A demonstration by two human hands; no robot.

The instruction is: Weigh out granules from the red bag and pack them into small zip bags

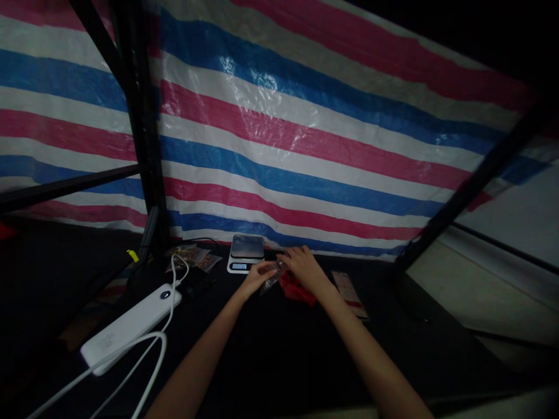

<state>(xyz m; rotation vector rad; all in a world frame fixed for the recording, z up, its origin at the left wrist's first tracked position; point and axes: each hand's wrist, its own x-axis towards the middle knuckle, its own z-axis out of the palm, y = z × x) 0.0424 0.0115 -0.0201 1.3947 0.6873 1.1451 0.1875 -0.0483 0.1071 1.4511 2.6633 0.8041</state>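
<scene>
My left hand [258, 278] is closed on the edge of a small clear plastic bag [271, 280], just in front of a digital scale [247, 247] with a lit display. My right hand [303, 265] reaches over the bag's upper right side, its fingers bent near the bag's mouth; whether they grip it is hard to make out. Under the right hand lies a crumpled red plastic bag [297, 289], partly hidden by the palm and wrist. What the clear bag contains, if anything, is too dark to tell.
Left of the scale lie several small clear bags with contents [194, 258]. A white power bank [131, 329] with white cables is at the left. A flat pinkish packet [349, 294] lies right of my right forearm. Black frame posts [146, 128] and a striped tarp [279, 145] close off the back.
</scene>
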